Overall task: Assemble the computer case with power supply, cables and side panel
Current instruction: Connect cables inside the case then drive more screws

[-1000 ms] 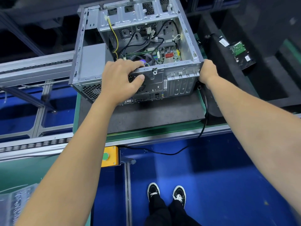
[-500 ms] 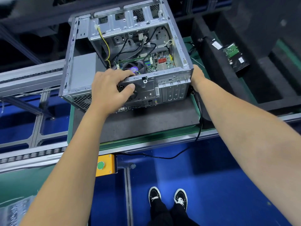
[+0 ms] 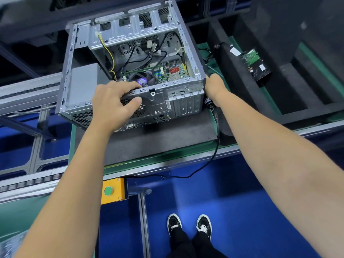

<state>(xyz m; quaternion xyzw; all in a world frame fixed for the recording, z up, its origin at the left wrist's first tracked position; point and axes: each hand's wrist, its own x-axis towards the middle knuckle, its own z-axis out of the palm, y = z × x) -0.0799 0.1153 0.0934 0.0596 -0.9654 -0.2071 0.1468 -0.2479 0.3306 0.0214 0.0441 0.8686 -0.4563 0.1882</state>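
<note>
Left hand grips the rear top edge of the computer case; right hand holds its rear right corner. Case lies open-side-up on the foam pad. Judged step: positioning; side panel not yet fitted.

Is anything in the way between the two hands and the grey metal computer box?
Nothing visible: the left hand grips the open grey metal computer case at its near top rim, and the right hand holds its right corner.
</note>
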